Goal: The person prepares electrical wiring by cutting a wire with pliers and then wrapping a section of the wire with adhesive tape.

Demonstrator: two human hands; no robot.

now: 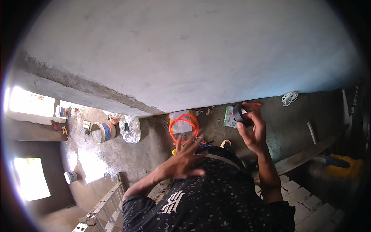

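Observation:
My right hand (251,131) is raised at right of centre, its fingers closed round a black ring-shaped roll, likely tape (238,113); a thin red piece (256,104) pokes out at its fingertips. My left hand (185,156), slightly blurred, has spread fingers in front of my dark speckled shirt and waist, holding nothing visible. Below it on the floor, a loop of orange hose (196,123) lies over a clear pack (181,127). A green-and-white package (230,120) lies behind my right hand. Some small blue tools (205,144) show at my waist.
A pale plastered wall (185,54) fills the top. At left are buckets (108,132), a plastic bag (133,131), an aluminium ladder (106,203) and bright openings. At right lie coiled white cable (290,98), a plank (309,152), pale blocks (293,185) and a yellow object (344,166).

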